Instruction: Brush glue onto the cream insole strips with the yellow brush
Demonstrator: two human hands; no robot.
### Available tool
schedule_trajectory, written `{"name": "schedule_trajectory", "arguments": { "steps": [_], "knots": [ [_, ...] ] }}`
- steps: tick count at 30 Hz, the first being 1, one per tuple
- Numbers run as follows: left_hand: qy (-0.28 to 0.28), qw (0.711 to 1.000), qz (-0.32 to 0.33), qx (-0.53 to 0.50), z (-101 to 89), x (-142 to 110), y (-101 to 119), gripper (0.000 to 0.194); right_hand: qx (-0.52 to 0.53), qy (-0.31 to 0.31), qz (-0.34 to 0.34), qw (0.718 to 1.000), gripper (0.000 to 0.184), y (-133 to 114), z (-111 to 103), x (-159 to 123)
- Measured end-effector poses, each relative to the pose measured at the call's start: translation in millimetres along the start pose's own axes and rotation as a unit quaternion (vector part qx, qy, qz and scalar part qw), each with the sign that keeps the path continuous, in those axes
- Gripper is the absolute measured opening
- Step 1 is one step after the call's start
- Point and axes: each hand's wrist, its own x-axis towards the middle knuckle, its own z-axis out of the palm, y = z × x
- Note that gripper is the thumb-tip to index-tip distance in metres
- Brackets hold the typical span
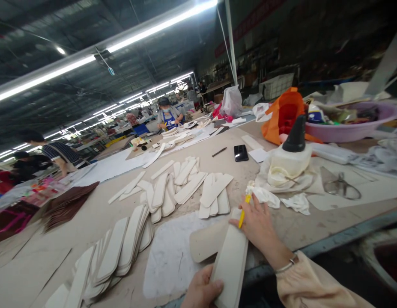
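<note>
My left hand (pixel 203 288) is closed round the near end of a long cream strip (pixel 232 261) with rounded corners, thumb on top. The strip seems to lie on others like it. My right hand (pixel 258 222) holds a yellow-handled brush (pixel 245 210) with a whitish, clotted tip, and its fingers rest by the strip's far end. Under the strip a wider beige piece (pixel 206 239) sticks out to the left, over a white sheet (pixel 169 256). Several fanned stacks of cream strips (pixel 113 250) lie on the left, and looser ones (pixel 187 186) farther back.
A white container with a black cone-shaped top (pixel 294 137) stands right, near scissors (pixel 342 188) and crumpled tissue (pixel 296 203). Behind are a phone (pixel 240 152), an orange bag (pixel 283 113) and a purple basin (pixel 349 130). Brown sheets (pixel 70 205) lie left. A co-worker (pixel 168 115) sits at the far end.
</note>
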Motion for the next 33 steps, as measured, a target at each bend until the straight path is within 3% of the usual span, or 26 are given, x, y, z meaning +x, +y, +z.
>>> {"name": "schedule_trajectory", "arguments": {
  "steps": [4,7,10,14,20,23,25,28,31,33],
  "knots": [
    [-0.039,0.999,-0.002,0.023,4.8,-7.6,20.4,0.054,-0.048,0.052,0.033,0.997,0.025,17.3,-4.3,4.1],
    [-0.041,0.998,0.013,0.054,7.4,-15.4,48.9,0.052,-0.049,0.102,0.038,0.993,0.018,26.1,-11.5,5.8],
    [0.004,0.993,0.071,0.092,6.0,-16.2,90.9,0.048,-0.003,0.148,0.043,0.988,0.018,29.6,-21.4,7.7],
    [0.058,0.974,0.147,0.164,0.0,3.5,159.5,0.048,0.07,0.177,0.005,0.982,0.033,26.6,-33.3,9.1],
    [0.187,0.907,0.243,0.29,-21.9,56.5,258.7,0.048,0.122,0.173,-0.034,0.977,0.031,22.7,-33.8,6.0],
    [0.278,0.868,0.261,0.319,-46.7,79.9,286.8,0.052,0.173,0.143,-0.01,0.975,0.034,21.7,-32.7,3.1],
    [0.342,0.831,0.27,0.347,-62.6,87.8,284.8,0.059,0.21,0.112,0.02,0.971,0.029,20.0,-35.4,1.1],
    [0.354,0.798,0.272,0.405,-74.6,82.7,242.4,0.06,0.262,0.082,0.054,0.96,0.023,18.3,-47.3,-0.7],
    [0.273,0.798,0.264,0.468,-78.1,60.3,167.0,0.058,0.286,0.132,0.073,0.946,0.021,22.0,-65.4,0.5],
    [0.185,0.73,0.281,0.595,-84.5,42.1,116.1,0.063,0.289,0.179,0.1,0.935,0.023,29.1,-77.0,2.8]
  ]
}}
